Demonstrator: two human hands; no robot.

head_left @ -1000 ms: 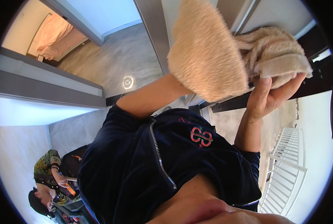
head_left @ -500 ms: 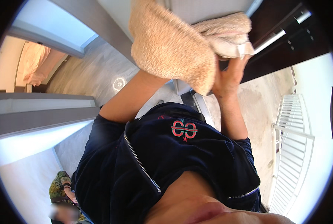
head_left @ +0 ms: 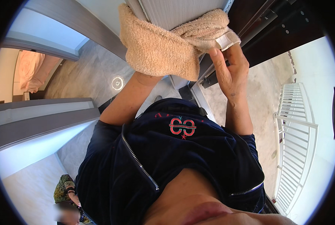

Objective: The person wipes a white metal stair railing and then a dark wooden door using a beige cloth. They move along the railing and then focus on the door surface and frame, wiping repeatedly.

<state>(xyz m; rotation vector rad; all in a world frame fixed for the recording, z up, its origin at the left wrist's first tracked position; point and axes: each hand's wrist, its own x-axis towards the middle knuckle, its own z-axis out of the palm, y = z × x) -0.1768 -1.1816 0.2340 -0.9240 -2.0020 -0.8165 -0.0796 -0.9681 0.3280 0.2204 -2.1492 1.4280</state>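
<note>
A tan terry towel [head_left: 160,52] lies bunched against a pale grey panel [head_left: 182,13] at the top of the view. Its left part drapes over my left hand, so only the wrist and forearm show below the cloth and the fingers are hidden. My right hand [head_left: 233,71] grips the towel's twisted right end, thumb in front and fingers partly behind it, close to a white label [head_left: 227,40]. Both arms are raised in front of me.
A dark brown door [head_left: 287,33] with metal fittings stands right of the towel. Beyond it is a white railing [head_left: 297,146]. Grey door frames [head_left: 43,108] flank the left side, with a pink-covered bed [head_left: 34,71] beyond. Another person [head_left: 64,193] is at lower left.
The towel and both my hands have shifted slightly left. The towel's right end has dropped lower and looks more twisted, and its white label now shows fully.
</note>
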